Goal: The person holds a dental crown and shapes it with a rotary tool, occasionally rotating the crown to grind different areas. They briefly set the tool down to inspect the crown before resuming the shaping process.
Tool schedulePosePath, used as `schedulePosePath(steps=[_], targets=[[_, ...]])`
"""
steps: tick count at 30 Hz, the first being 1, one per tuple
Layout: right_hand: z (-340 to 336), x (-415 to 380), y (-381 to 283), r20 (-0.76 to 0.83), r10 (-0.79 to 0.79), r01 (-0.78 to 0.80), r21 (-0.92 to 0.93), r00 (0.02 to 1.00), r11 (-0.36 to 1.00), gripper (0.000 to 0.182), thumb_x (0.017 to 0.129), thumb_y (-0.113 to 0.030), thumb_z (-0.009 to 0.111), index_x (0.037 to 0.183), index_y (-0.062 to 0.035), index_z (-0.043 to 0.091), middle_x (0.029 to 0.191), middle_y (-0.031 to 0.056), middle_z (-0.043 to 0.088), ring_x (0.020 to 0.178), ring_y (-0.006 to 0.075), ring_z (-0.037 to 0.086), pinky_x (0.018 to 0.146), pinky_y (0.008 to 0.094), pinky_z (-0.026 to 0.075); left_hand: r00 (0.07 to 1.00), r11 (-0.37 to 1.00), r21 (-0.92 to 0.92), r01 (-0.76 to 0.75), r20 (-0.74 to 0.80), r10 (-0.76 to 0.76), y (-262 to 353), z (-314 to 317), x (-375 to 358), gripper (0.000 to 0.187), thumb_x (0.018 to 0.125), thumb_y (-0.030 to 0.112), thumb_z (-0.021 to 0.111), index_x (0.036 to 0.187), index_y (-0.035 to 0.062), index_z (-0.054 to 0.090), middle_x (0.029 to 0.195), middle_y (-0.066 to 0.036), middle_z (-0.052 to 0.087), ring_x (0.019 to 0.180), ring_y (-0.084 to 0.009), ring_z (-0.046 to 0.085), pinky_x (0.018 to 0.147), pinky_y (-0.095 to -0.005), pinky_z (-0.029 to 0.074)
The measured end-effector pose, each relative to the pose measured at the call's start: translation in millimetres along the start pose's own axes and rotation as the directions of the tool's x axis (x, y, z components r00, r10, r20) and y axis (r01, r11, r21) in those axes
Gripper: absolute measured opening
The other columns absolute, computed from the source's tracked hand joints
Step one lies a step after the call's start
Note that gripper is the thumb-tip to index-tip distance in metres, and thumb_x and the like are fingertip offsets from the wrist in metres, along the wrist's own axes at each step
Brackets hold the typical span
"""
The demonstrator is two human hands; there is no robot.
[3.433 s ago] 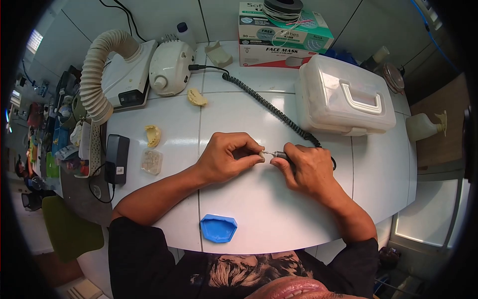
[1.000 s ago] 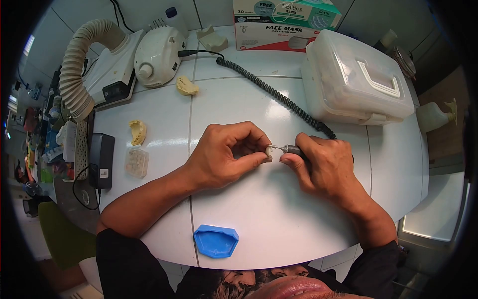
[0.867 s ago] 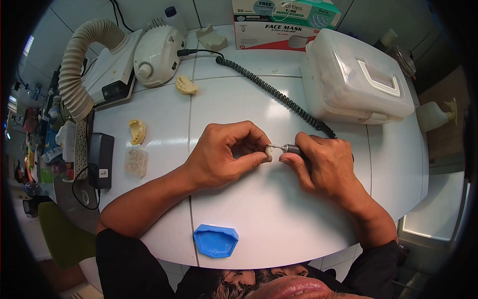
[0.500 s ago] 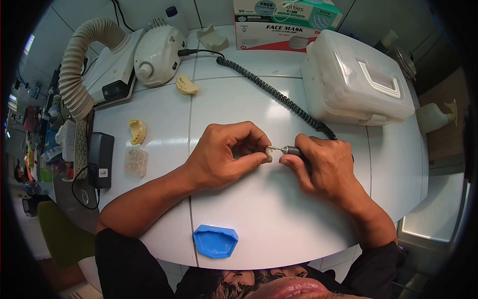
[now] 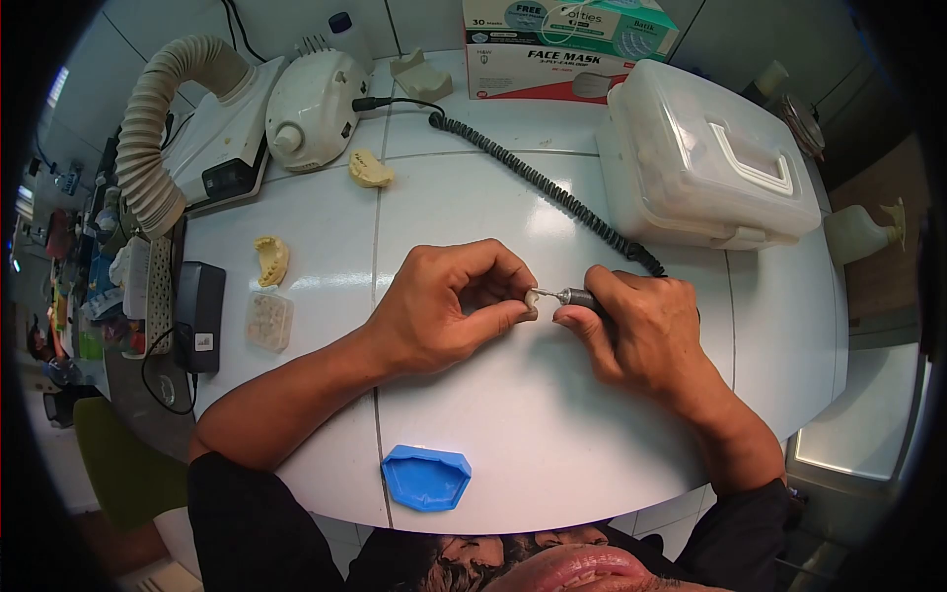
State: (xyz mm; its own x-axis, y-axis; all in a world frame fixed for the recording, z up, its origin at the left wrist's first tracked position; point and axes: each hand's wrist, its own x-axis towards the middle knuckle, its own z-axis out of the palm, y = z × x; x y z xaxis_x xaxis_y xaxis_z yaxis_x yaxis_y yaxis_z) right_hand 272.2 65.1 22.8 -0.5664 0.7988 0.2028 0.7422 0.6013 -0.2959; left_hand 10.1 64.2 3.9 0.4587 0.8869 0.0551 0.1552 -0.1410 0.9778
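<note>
Between the thumb and fingertips of my left hand (image 5: 444, 301) is a small whitish piece (image 5: 533, 299), perhaps a dental crown; the fingers hide most of it. My right hand (image 5: 646, 321) is closed around a dark rotary handpiece (image 5: 582, 298), its thin metal bur pointing left and meeting the small piece. From behind that hand a black coiled cord (image 5: 538, 181) runs to the white control unit (image 5: 311, 113). A blue mould tray (image 5: 427, 479) lies on the table below my hands.
Two yellowish dental casts (image 5: 370, 169) and a small clear box (image 5: 269, 321) lie on the left. A hose (image 5: 148, 128) arches at the back left. Mask boxes (image 5: 552, 69) and a translucent carry case (image 5: 705, 158) stand at the back. The white table (image 5: 552, 444) has a curved front edge.
Both hands stay in nearly the same place, with the bur still at the small piece. The blue tray appears shifted very slightly in view.
</note>
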Motion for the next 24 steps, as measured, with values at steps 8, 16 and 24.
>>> schedulePosePath(steps=[8,16,24], targets=[[-1.5,0.3,-0.3,0.011,-0.016,0.016,0.005,1.000,1.000,0.048,0.103,-0.049,0.071,0.081,-0.0080,0.060,0.062,0.0087,0.063,0.052,0.0333,0.065,0.047,0.0450,0.046,1.000,1.000,-0.010,0.029,-0.004,-0.029,0.1,0.6,-0.2,0.019,0.097,-0.003,0.077,0.114,-0.0066,0.070,0.105,-0.011,0.077,0.096,-0.0140,0.076,0.089,-0.0277,0.062],[-2.1,0.5,-0.4,0.018,0.003,-0.003,0.015,1.000,1.000,0.047,0.103,-0.048,0.071,0.080,-0.0078,0.060,0.061,0.0087,0.063,0.050,0.0333,0.064,0.047,0.0449,0.045,1.000,1.000,0.006,0.017,0.005,-0.017,1.0,-0.3,0.1,0.018,0.097,-0.004,0.076,0.114,-0.0066,0.070,0.105,-0.011,0.077,0.097,-0.0147,0.077,0.089,-0.0284,0.063],[-1.4,0.3,0.6,0.016,-0.006,0.006,0.016,1.000,1.000,0.047,0.103,-0.048,0.072,0.080,-0.0078,0.061,0.061,0.0088,0.063,0.050,0.0339,0.064,0.047,0.0448,0.045,1.000,1.000,0.003,-0.003,-0.004,0.003,-0.4,0.6,0.3,0.017,0.097,-0.004,0.076,0.113,-0.0063,0.070,0.104,-0.010,0.077,0.097,-0.0144,0.077,0.089,-0.0286,0.063]])
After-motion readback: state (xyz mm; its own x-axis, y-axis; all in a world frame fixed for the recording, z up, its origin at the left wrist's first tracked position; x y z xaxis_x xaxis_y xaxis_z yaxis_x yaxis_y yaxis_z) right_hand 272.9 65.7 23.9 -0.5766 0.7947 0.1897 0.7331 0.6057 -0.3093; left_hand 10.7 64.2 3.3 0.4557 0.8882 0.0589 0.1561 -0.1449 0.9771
